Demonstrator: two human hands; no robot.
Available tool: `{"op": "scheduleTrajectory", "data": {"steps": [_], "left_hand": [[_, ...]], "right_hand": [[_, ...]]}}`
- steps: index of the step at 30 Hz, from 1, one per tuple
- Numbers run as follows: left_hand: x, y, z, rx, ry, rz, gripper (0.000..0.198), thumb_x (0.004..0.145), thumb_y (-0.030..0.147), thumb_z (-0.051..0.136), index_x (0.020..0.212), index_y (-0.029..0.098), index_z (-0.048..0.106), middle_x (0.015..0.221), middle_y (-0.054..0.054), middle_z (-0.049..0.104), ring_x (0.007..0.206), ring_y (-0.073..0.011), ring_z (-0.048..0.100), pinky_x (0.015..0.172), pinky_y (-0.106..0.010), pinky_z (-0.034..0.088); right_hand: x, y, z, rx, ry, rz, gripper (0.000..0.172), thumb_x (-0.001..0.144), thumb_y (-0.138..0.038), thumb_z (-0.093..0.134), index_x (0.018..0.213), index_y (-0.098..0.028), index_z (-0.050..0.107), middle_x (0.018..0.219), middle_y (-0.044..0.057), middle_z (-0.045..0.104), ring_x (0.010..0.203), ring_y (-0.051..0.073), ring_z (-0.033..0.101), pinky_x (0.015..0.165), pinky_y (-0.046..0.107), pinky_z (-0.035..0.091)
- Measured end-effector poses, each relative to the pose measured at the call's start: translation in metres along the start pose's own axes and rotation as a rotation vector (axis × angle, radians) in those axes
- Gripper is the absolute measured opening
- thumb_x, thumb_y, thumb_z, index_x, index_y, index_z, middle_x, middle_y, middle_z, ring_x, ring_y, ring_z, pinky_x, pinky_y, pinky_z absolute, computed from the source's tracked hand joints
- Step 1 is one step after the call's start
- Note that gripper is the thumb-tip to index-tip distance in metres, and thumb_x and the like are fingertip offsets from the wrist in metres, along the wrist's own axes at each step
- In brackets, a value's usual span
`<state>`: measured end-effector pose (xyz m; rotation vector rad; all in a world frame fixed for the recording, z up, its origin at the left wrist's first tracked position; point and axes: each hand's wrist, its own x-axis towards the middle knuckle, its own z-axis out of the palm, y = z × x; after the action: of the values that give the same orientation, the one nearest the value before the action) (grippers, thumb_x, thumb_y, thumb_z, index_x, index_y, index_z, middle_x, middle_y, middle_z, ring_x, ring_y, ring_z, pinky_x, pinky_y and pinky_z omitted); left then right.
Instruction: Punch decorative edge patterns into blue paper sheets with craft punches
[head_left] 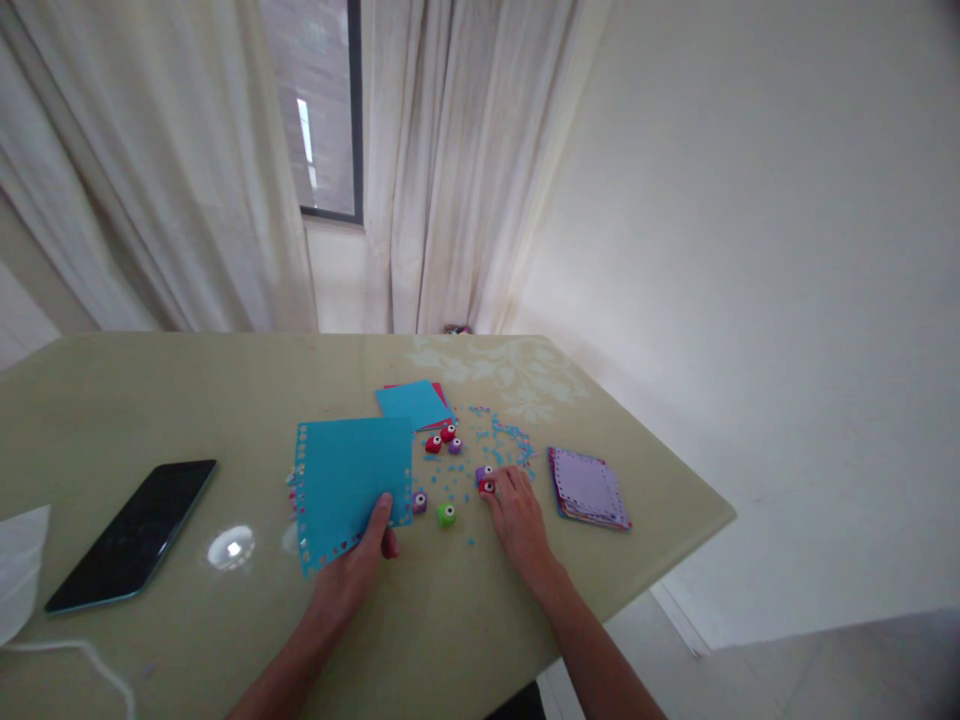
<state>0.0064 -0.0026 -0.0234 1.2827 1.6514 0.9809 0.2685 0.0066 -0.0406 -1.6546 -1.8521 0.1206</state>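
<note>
Blue paper sheet stands tilted up toward the person, left of centre above the table, in the grip of the left hand. That hand takes it at the lower right corner, the thumb flat on the near face and the other fingers mostly hidden behind; the pinch leaves no visible gap. Whether its lowest corner touches the tabletop cannot be told.

Near square, the sheet has no clear long axis. Small cut-outs line its left and bottom edges and the lower part of its right edge, while the top edge shows none. The right edge faces the right hand, which sits apart from it, across a strip of table. In that strip stand a green punch and, just beside the sheet's edge, a purple punch. The left hand is much the nearer to the paper.

The right hand has its thumb and fingertips drawn in around a red punch, with a second purple one directly behind it. Whether the red punch is off the table is not clear. Blue paper bits lie scattered beyond that hand, and a stack of edge-punched purple paper rests to its right.
</note>
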Motion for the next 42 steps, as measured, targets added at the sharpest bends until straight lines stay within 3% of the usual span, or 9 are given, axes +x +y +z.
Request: {"op": "scheduleTrajectory", "data": {"steps": [2,5,9,12,16,19,27,32,42], "left_hand": [[-0.001,-0.001,0.0,-0.008,0.013,0.0,0.076,0.078,0.094,0.04,0.044,0.027,0.056,0.057,-0.005,0.067,0.062,-0.0251,0.063,0.083,-0.041,0.049],[-0.002,-0.002,-0.001,-0.007,0.013,-0.006,0.074,0.08,0.091,0.043,0.046,0.027,0.058,0.06,-0.005,0.07,0.065,-0.027,0.065,0.085,-0.043,0.048],[-0.002,0.003,-0.007,-0.001,0.021,-0.033,0.071,0.081,0.089,0.046,0.049,0.027,0.062,0.065,-0.007,0.073,0.068,-0.0285,0.069,0.084,-0.043,0.05],[0.001,0.011,-0.01,-0.015,0.005,-0.055,0.071,0.077,0.09,0.047,0.048,0.027,0.061,0.065,-0.008,0.074,0.068,-0.0283,0.07,0.081,-0.041,0.053],[0.005,0.01,-0.011,0.015,0.059,-0.041,0.068,0.079,0.086,0.047,0.046,0.028,0.06,0.059,-0.006,0.071,0.06,-0.0252,0.068,0.08,-0.039,0.055],[0.007,0.003,-0.012,0.079,0.081,-0.017,0.062,0.083,0.079,0.051,0.049,0.028,0.062,0.061,-0.005,0.072,0.062,-0.0246,0.069,0.085,-0.039,0.055],[0.003,0.003,-0.014,0.145,0.049,-0.041,0.062,0.083,0.077,0.049,0.048,0.028,0.063,0.062,-0.005,0.073,0.064,-0.0273,0.069,0.089,-0.043,0.054],[0.004,-0.004,-0.013,0.16,0.057,0.003,0.048,0.081,0.068,0.059,0.053,0.029,0.065,0.06,-0.004,0.071,0.06,-0.0252,0.067,0.081,-0.039,0.056],[0.001,-0.005,-0.014,0.155,-0.06,-0.035,0.056,0.081,0.074,0.059,0.049,0.029,0.059,0.061,-0.004,0.071,0.063,-0.0255,0.068,0.078,-0.037,0.057]], "right_hand": [[0.005,-0.01,0.0,0.12,0.083,0.003,0.01,0.097,-0.019,0.065,0.106,-0.023,0.066,0.108,0.01,0.07,0.107,0.029,0.064,0.097,0.045,0.052],[0.02,-0.037,0.001,0.401,0.153,0.034,0.016,0.102,-0.032,0.061,0.115,-0.023,0.061,0.115,0.009,0.07,0.1,0.024,0.065,0.092,0.039,0.052],[0.048,-0.075,0.011,0.683,-0.032,0.078,0.021,0.1,-0.041,0.064,0.11,-0.023,0.058,0.094,0.002,0.068,0.073,0.017,0.061,0.071,0.031,0.05],[0.06,-0.09,0.028,0.927,-0.106,0.111,0.033,0.086,-0.045,0.079,0.102,-0.023,0.06,0.089,0.0,0.066,0.074,0.016,0.06,0.07,0.029,0.049],[0.055,-0.089,0.046,1.207,-0.213,0.288,0.043,0.073,-0.047,0.09,0.105,-0.024,0.07,0.089,0.0,0.068,0.074,0.016,0.062,0.066,0.028,0.049],[0.048,-0.084,0.046,1.276,-0.27,0.368,0.042,0.068,-0.044,0.095,0.099,-0.024,0.074,0.082,-0.001,0.068,0.071,0.015,0.061,0.064,0.027,0.048],[0.048,-0.085,0.038,1.317,-0.345,0.369,0.04,0.062,-0.043,0.098,0.089,-0.024,0.074,0.08,-0.002,0.065,0.071,0.016,0.06,0.066,0.029,0.051],[0.044,-0.082,0.042,1.329,-0.404,0.371,0.042,0.062,-0.042,0.098,0.089,-0.024,0.071,0.078,-0.003,0.064,0.067,0.014,0.059,0.064,0.028,0.048],[0.048,-0.079,0.028,1.334,-0.538,0.355,0.04,0.078,-0.057,0.087,0.084,-0.021,0.07,0.07,-0.004,0.054,0.06,0.01,0.044,0.057,0.023,0.037]]}}
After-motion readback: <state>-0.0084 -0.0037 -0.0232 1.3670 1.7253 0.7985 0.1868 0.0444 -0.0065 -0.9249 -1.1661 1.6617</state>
